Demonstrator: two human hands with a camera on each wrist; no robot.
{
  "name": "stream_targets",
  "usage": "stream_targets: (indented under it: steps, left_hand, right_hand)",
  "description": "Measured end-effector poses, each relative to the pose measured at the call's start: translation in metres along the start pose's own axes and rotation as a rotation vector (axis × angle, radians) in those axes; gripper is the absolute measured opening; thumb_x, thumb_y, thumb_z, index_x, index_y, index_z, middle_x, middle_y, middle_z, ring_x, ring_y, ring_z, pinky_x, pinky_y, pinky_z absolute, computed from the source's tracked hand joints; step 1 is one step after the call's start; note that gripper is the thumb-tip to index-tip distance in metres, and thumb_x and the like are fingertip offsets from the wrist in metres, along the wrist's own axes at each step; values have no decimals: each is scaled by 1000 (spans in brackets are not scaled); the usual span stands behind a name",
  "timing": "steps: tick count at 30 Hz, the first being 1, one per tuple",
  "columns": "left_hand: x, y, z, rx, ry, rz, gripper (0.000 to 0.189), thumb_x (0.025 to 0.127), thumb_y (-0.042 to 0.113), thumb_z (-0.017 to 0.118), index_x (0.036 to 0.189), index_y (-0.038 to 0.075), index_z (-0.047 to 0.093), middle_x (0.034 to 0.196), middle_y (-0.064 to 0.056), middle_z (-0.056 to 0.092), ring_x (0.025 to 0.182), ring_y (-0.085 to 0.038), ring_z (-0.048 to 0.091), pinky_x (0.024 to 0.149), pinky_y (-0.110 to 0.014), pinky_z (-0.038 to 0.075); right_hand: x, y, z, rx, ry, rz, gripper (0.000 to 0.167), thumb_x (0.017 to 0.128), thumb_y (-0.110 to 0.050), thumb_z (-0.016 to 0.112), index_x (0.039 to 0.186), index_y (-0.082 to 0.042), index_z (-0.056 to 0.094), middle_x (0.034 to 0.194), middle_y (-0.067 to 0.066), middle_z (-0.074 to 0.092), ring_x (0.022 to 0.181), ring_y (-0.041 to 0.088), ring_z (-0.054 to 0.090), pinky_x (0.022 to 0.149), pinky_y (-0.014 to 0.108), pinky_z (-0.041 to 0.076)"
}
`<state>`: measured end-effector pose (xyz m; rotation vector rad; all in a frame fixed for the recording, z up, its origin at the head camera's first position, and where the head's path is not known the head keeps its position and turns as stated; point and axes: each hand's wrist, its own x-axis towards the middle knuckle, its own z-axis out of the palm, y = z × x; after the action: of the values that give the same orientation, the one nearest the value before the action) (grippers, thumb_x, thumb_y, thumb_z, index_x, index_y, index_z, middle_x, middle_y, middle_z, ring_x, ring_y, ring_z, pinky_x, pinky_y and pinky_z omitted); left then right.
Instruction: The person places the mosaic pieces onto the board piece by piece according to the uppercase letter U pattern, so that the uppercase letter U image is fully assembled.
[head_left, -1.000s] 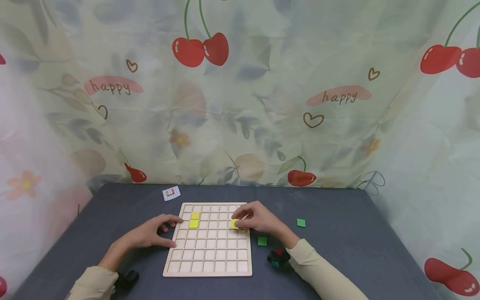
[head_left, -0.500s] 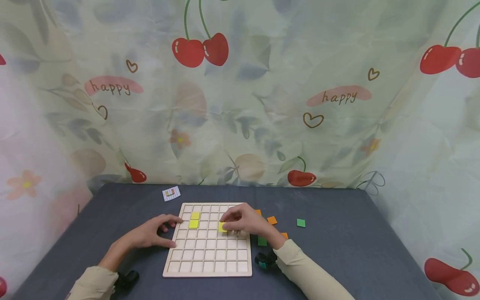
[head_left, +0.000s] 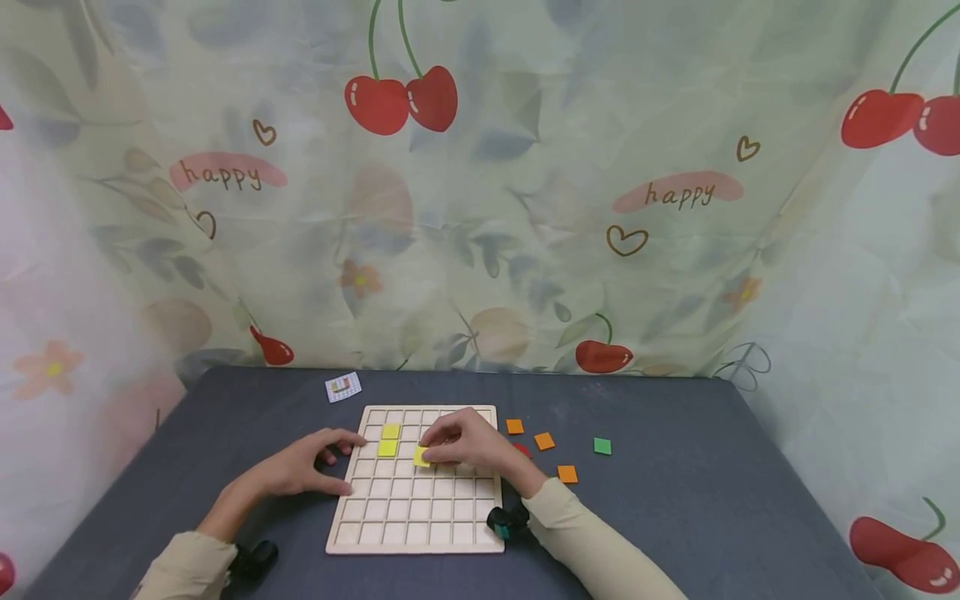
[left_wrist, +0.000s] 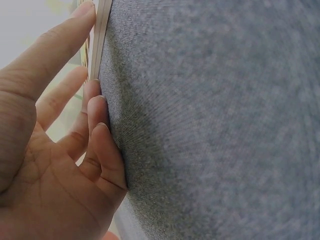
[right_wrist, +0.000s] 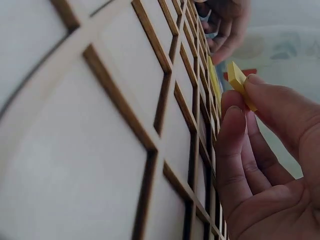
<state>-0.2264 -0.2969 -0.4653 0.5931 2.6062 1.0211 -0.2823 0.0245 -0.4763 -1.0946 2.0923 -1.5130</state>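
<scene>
A pale wooden grid board (head_left: 414,532) lies on the dark cloth. My right hand (head_left: 467,442) pinches a square yellow tile (head_left: 420,457) between thumb and fingers, over the upper middle of the board. In the right wrist view that tile (right_wrist: 235,76) is tilted, held up from the grid. Two more yellow tiles (head_left: 387,448) sit one above the other in cells of the board's upper left. My left hand (head_left: 300,467) rests at the board's left side, thumb and fingertips touching its edge; the left wrist view shows the board's edge (left_wrist: 101,35) at the fingertips.
Right of the board lie several orange tiles (head_left: 543,441), a green tile (head_left: 602,446) and a red piece (head_left: 522,450) partly behind the right wrist. A small printed card (head_left: 342,387) lies beyond the board's upper left. A patterned curtain (head_left: 480,208) hangs behind the table.
My right hand has moved left across the board with the yellow tile, uncovering orange tiles; its wrist now hides the nearer green tile. The left hand has stayed in place.
</scene>
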Motion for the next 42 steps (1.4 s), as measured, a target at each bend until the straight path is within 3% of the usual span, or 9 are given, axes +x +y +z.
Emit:
stream_targets:
  steps: [4,10,19,27,42]
  left_hand:
    - [0,0,-1,5,-1,2,67,85,31,86,140,8,58,118,-7,53,102,-27,52,88,-49,43]
    - [0,0,-1,-1,-7,7,66,85,31,85,140,7,57,118,-8,53,101,-27,52,88,-49,43]
    - [0,0,-2,11,-3,31,66,85,31,85,139,6,57,117,-8,53,101,-26,52,87,-48,43]
    - [0,0,-2,5,-9,24,66,85,31,85,139,6,57,116,-7,53,100,-26,52,88,-49,43]
    - [1,-2,-1,3,-6,24,66,85,31,86,139,6,57,116,-7,53,100,-26,52,87,-48,43]
  right_hand:
    - [7,-1,7,-38,19,3,14,92,-7,77,105,-3,78,95,5,74,78,23,69,70,32,54]
    - [18,-3,18,-37,26,34,12,91,-6,78,102,-3,78,90,0,74,74,24,68,65,29,54]
    - [30,-4,32,-76,24,-2,11,90,-6,79,99,-2,78,86,-4,72,70,10,65,66,25,51]
    - [35,-7,40,-77,45,62,8,89,-7,80,97,-6,78,84,-7,72,67,9,65,61,25,52]
    - [41,-16,48,-194,40,82,8,90,-7,79,97,-6,78,81,-8,69,62,11,63,58,23,50]
